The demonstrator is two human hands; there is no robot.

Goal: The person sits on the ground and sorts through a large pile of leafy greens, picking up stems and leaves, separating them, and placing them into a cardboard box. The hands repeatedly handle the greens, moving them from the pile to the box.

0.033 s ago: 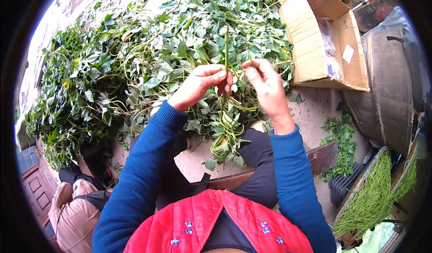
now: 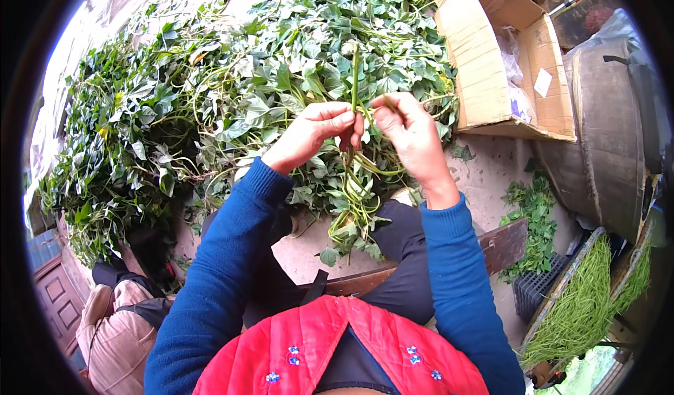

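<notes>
A green leafy vine [image 2: 355, 75] stands upright between the thumb and fingers of my left hand [image 2: 314, 132], which is closed round it. Its bare thick end points up, and the leafy stems hang below the hand between my knees. Close on the right, my right hand [image 2: 420, 142] is pinched on a thin green leaf stalk [image 2: 386, 102] beside the vine. The fingertips partly hide the stalk. Beyond both hands spreads a big heap of cut leafy vines [image 2: 232, 79].
An open cardboard box [image 2: 474, 58] with plastic bags inside stands at the far right, by a large brown barrel-like container [image 2: 607, 135]. Nearer on the right, loose leaves [image 2: 537, 219] lie by a basket of thin green stalks [image 2: 576, 304]. Another person [image 2: 123, 325] sits at the lower left.
My right hand has moved slightly left, nearer the vine, still pinched. The vine's upper end has tipped a little to the right; my left hand stays put.
</notes>
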